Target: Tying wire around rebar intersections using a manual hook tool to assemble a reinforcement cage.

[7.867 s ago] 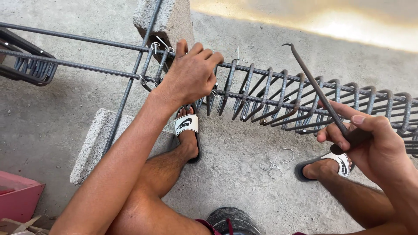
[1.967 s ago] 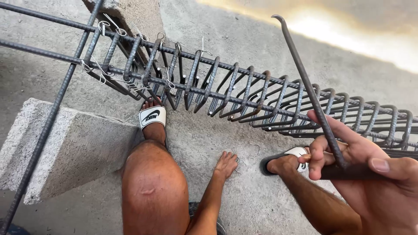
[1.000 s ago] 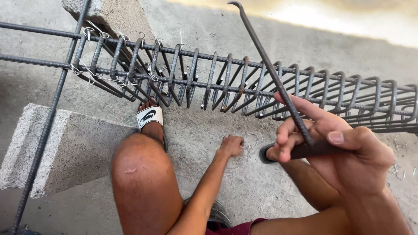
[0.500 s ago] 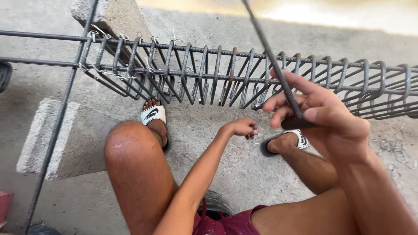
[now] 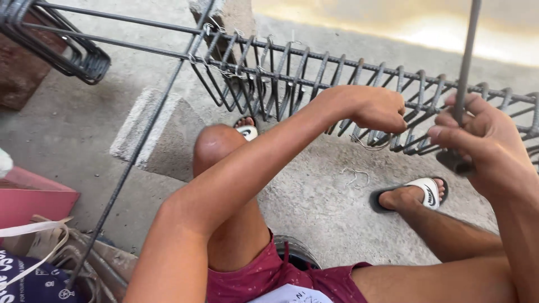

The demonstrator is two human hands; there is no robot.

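My left hand (image 5: 373, 108) is closed on a thin bent tie wire (image 5: 368, 145), raised in front of the rebar cage (image 5: 314, 73). The cage is a row of steel stirrups strung on long bars, lying across two concrete blocks. My right hand (image 5: 483, 137) grips a metal hook tool (image 5: 465, 62) by its dark handle, its shaft pointing up out of view. Both hands are close together, just in front of the stirrups at the right. More loose tie wires (image 5: 355, 177) lie on the concrete floor between my feet.
A concrete block (image 5: 163, 134) sits under the long bars at left, another (image 5: 227, 14) behind the cage. A stack of stirrups (image 5: 62, 47) rests at top left. A pink box (image 5: 33, 205) and a bag (image 5: 33, 275) lie at bottom left. My sandalled feet (image 5: 412, 193) rest on the floor.
My left hand rose from the floor with a tie wire and now sits in front of the stirrups. The right hand with the hook tool shifted right; the view swung left.
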